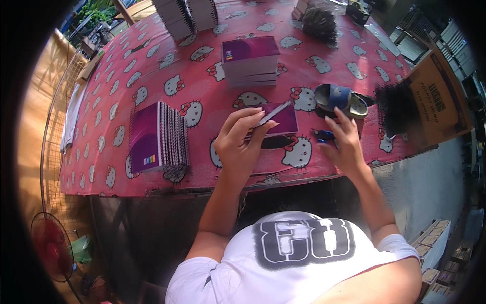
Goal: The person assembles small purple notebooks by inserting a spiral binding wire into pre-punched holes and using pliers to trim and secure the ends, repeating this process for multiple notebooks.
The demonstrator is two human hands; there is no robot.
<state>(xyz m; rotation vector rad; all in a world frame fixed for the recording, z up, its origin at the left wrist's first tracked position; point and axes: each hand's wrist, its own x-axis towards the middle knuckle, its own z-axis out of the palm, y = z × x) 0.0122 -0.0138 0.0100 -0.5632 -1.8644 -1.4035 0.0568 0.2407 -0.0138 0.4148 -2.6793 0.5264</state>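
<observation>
Notebook (287, 121), purple-covered, lay toward the near edge of the pink table (96, 149), about midway along it; a pale coil (277, 111) slanted across it, though whether the coil ran through its edge could not be told; the left hand (240, 134) was nearly closed, its fingers curled, with thumb and fingertips pinching the coil; the right hand (347, 144) was half open, its fingers spread and bent, thumb and forefinger on either side of a blue tool (324, 135); whether they touched it could not be told.

Just beyond the right hand sat a blue slipper (336, 96); farther right, toward the table's near right corner, black coils (397, 109) showed beside a tilted brown carton (435, 96); left of the left hand, toward the near edge, stood a bound stack (144, 137) with purple covers, its coils facing right; beyond the notebook, around the middle of the table, rose a loose stack (250, 63), purple on top; two tall stacks (174, 20) with coils stood at the far edge, left of the middle; a dark bundle (320, 25) lay toward the far right corner; a red fan (52, 245) stood off the near left corner.
</observation>
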